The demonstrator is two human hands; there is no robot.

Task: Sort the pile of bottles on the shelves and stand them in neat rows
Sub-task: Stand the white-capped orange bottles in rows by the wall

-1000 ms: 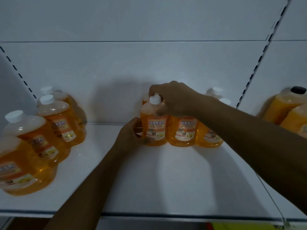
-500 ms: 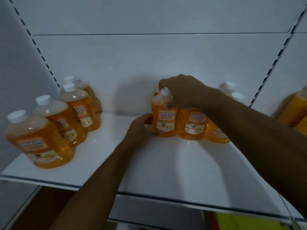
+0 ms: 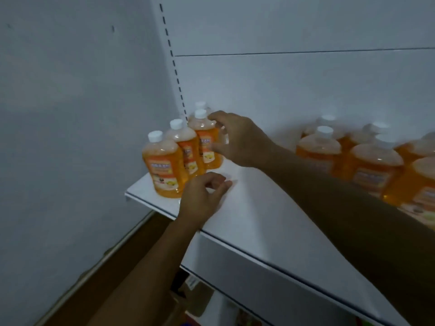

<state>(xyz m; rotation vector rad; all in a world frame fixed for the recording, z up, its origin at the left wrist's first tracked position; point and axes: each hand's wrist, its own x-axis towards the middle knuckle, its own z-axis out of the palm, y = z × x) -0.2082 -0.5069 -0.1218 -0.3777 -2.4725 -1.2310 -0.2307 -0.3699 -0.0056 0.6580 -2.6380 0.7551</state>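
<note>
My right hand (image 3: pixel 237 140) spreads wide beside the third orange bottle (image 3: pixel 207 144) on the white shelf (image 3: pixel 259 208); my left hand (image 3: pixel 202 198), loosely curled, holds nothing before it.

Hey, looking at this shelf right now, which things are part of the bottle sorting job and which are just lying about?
Part of the job:
- row of orange bottles at the left end
- group of orange bottles on the right
- shelf
- right hand, reaching at the left row
- left hand, holding nothing

Just lying about:
- boxes on the lower level, dim and hard to make out
</note>
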